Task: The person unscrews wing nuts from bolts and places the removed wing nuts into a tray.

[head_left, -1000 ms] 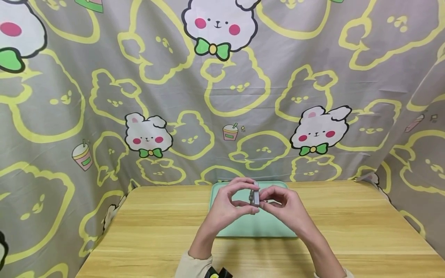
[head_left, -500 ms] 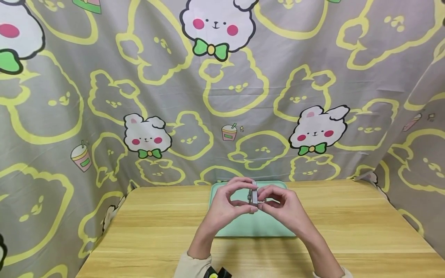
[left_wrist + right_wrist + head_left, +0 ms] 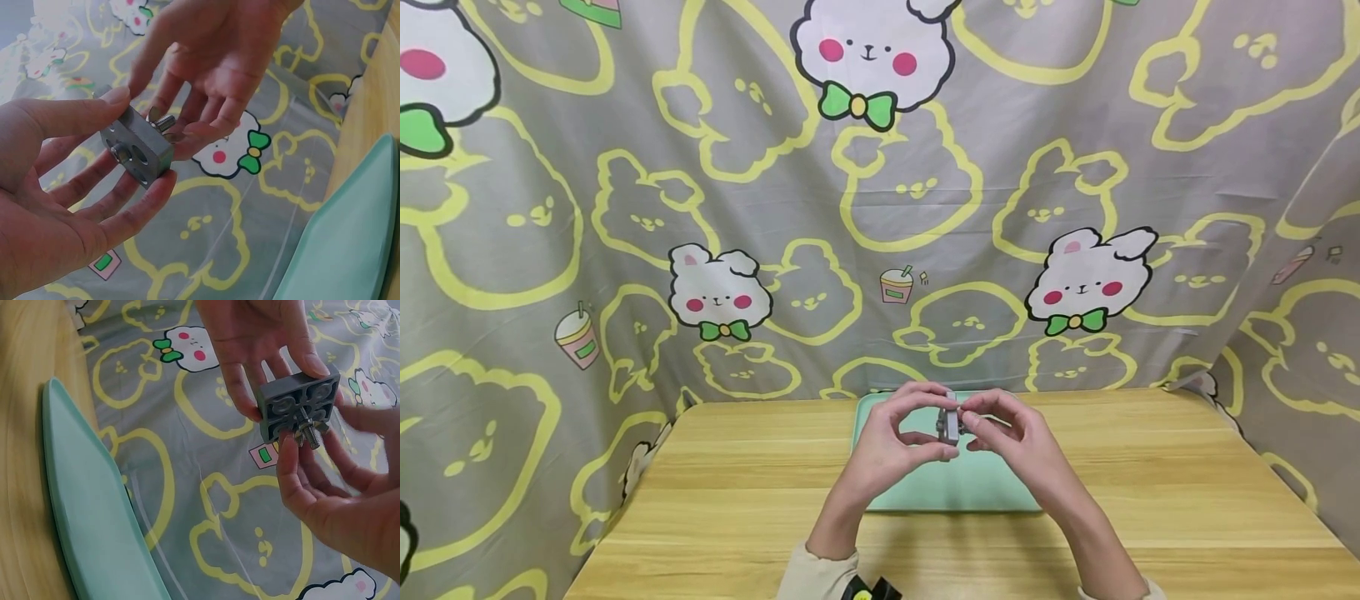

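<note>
My left hand (image 3: 887, 442) grips a small grey square block (image 3: 142, 139) by its edges, thumb on one side and fingertips on the opposite one. Round recesses and ribs mark the block's face in the right wrist view. A metal bolt (image 3: 164, 122) passes through its middle, with the round head on one face and the threaded end sticking out of the other. On that threaded end sits a wing nut (image 3: 307, 432). My right hand (image 3: 1018, 437) has its curled fingers around the wing nut, a fingertip against one wing. Both hands hold everything raised above the tray.
A mint-green tray (image 3: 955, 487) lies on the wooden table (image 3: 760, 492) beneath the hands. A grey curtain (image 3: 820, 200) printed with bears and rabbits hangs behind the table and along both sides. A black strap (image 3: 871, 590) circles the left wrist over a beige sleeve.
The right thumb and fingers have shifted at the wing nut, the thumb now higher and the fingers repositioned around it. The left hand and block stay almost in place.
</note>
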